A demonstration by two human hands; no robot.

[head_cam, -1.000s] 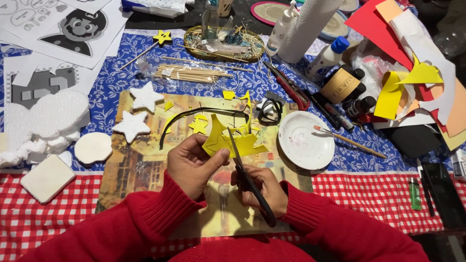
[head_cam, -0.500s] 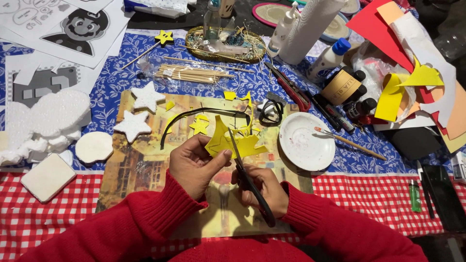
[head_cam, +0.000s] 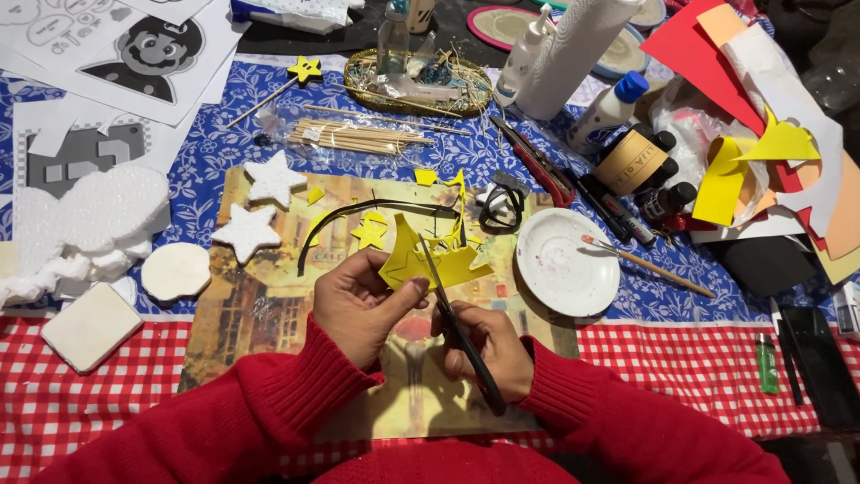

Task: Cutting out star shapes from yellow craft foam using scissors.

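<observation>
My left hand (head_cam: 358, 305) pinches a yellow foam sheet piece (head_cam: 421, 260) by its lower left edge, above a picture placemat (head_cam: 260, 305). My right hand (head_cam: 484, 345) grips black-handled scissors (head_cam: 452, 314), and their blades reach up into the yellow piece. Both arms wear red knitted sleeves. A small yellow star cut-out (head_cam: 369, 233) and a curved black strip (head_cam: 358, 211) lie on the mat just beyond the hands. Two white foam stars (head_cam: 260, 206) rest at the mat's upper left.
A white plate (head_cam: 566, 262) with a paintbrush (head_cam: 645, 266) sits right of the hands. Wooden skewers (head_cam: 358, 136), a wicker tray (head_cam: 417, 76), glue bottles (head_cam: 609, 108), dark paint jars (head_cam: 654, 193), coloured paper sheets (head_cam: 761, 108) and white foam shapes (head_cam: 90, 224) crowd the table.
The hands hold almost the same place; the yellow piece and the scissors have shifted only slightly.
</observation>
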